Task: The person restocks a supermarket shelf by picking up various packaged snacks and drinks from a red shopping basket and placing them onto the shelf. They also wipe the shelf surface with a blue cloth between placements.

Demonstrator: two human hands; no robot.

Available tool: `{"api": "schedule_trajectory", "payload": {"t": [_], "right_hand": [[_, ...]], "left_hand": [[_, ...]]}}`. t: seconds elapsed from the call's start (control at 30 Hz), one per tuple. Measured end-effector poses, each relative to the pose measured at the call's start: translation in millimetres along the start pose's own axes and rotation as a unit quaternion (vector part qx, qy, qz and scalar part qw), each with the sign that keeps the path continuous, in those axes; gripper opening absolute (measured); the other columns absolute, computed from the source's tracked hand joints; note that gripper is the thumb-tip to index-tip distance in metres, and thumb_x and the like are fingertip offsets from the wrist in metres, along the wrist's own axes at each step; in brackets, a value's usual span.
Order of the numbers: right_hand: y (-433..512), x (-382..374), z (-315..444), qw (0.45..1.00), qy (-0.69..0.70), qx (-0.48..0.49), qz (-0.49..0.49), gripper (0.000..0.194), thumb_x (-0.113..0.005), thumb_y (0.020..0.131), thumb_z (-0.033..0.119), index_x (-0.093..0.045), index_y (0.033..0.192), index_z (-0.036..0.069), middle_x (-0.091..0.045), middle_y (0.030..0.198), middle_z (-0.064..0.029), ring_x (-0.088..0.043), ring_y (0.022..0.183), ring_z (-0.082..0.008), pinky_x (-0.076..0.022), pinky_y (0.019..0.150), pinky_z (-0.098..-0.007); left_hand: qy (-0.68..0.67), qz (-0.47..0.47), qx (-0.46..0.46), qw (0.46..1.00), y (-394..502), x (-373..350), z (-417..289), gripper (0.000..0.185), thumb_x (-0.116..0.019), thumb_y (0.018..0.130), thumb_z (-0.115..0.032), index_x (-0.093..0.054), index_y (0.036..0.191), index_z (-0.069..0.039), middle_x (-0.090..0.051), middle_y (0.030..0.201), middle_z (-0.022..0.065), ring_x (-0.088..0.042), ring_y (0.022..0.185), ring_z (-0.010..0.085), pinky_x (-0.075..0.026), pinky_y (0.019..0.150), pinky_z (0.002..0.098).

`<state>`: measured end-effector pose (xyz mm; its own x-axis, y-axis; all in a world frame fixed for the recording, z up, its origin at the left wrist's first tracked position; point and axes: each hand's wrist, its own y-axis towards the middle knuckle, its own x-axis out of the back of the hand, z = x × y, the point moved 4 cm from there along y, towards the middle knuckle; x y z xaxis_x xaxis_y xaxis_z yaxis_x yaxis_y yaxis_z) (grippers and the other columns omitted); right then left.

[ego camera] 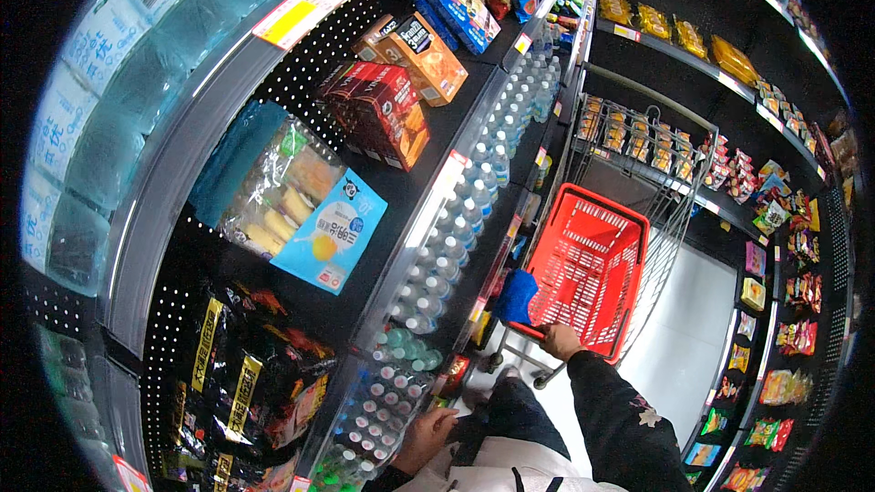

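My right hand [562,341] grips the near rim of a red plastic shopping basket [642,252], whose slotted inside looks bare. The basket rests in or on a wire shopping cart [673,239]. A blue cloth-like piece [517,297] covers the basket's near left corner, left of my right hand. Low at my left side, my left hand [432,432] hangs beside shelved bottles with red-marked caps [386,400]. Its fingers are loosely bent and nothing shows in them. Whether it touches the shelf edge is unclear.
On the left shelving stand boxed snacks [383,112], a light-blue bread pack [328,232], black snack bags [239,382] and rows of water bottles [451,239]. Large bottled-water packs [116,129] fill the upper left. Snack shelves [759,105] bound the far end and right side. White floor [690,307] shows right of the cart.
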<state>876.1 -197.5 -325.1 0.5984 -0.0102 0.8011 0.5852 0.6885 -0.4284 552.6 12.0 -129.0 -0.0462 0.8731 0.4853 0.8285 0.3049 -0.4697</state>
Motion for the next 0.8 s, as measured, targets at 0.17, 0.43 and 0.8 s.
{"api": "schedule_trajectory", "payload": {"t": [0.17, 0.43, 0.8], "right_hand": [[21, 4, -17, 1.000, -0.021, -0.016, -0.009, 0.037, -0.067, 0.089, 0.031, -0.077, 0.123, 0.020, -0.076, 0.089, -0.0209, -0.075, 0.086, -0.0413, -0.0603, 0.078, -0.0542], [55, 23, -41, 0.997, -0.039, -0.041, 0.047, 0.036, -0.065, 0.090, 0.037, -0.077, 0.121, 0.022, -0.077, 0.094, -0.0201, -0.075, 0.089, -0.0399, -0.0598, 0.078, -0.0549], [77, -11, -89, 0.992, 0.059, 0.093, -0.055, 0.043, -0.069, 0.084, 0.032, -0.075, 0.125, 0.026, -0.077, 0.096, -0.0183, -0.075, 0.087, -0.0405, -0.0598, 0.077, -0.0543]], "left_hand": [[-0.021, -0.014, -0.010, 1.000, 15, 7, -10, 0.027, -0.062, 0.107, -0.022, -0.072, 0.124, -0.004, -0.075, 0.095, 0.0192, -0.073, 0.085, 0.0283, -0.057, 0.078, 0.0378], [0.005, 0.020, -0.020, 1.000, 91, 3, -68, 0.034, -0.057, 0.112, -0.030, -0.068, 0.132, -0.006, -0.075, 0.113, 0.0133, -0.072, 0.096, 0.0211, -0.056, 0.084, 0.0352], [-0.041, -0.015, -0.011, 0.999, 167, -7, -153, 0.030, -0.059, 0.108, -0.024, -0.068, 0.127, -0.003, -0.075, 0.113, 0.0154, -0.074, 0.101, 0.0298, -0.058, 0.088, 0.0403]]}}
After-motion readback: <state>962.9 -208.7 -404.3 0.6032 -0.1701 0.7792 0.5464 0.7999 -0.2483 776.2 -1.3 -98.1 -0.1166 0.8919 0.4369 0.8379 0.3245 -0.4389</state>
